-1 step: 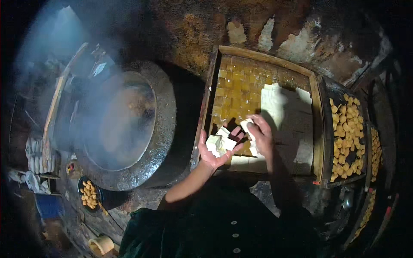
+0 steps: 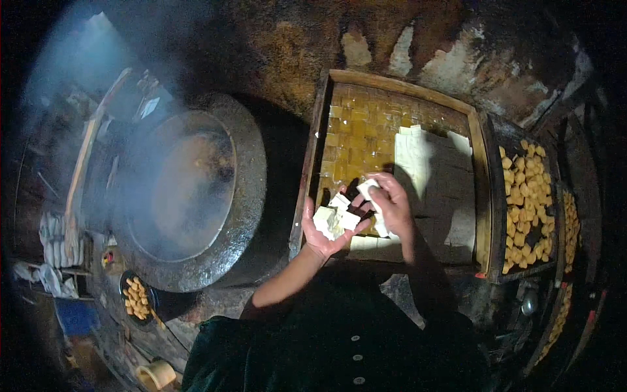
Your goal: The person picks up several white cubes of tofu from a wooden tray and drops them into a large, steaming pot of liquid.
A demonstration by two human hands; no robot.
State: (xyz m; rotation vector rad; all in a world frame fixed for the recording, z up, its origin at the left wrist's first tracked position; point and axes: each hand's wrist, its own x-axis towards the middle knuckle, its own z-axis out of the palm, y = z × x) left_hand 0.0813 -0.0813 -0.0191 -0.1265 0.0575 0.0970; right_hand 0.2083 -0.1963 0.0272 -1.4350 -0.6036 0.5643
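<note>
My left hand (image 2: 319, 244) is palm up over the near left part of a wood-framed tray, cupping several white tofu pieces (image 2: 332, 222). Just right of it, my right hand (image 2: 396, 208) grips more white tofu pieces (image 2: 369, 189) between thumb and fingers. These stay a little apart from the pieces in my left palm. Below both hands is the tray's yellow woven bottom (image 2: 349, 134), dotted with white crumbs. Closely set white tofu (image 2: 413, 160) covers its right side, partly in shadow. A strip of tofu also shows along the near edge, under my hands.
To the left is a large, wide-rimmed wok (image 2: 196, 189), veiled in steam or smoke. Golden fried pieces (image 2: 522, 209) fill a tray on the right, with more beyond. A dark pan (image 2: 136, 299) of fried pieces and a yellowish bucket (image 2: 155, 374) are at the lower left.
My right hand has shifted slightly left, bringing its tofu closer to my left hand. The pieces in my left palm look much the same.
</note>
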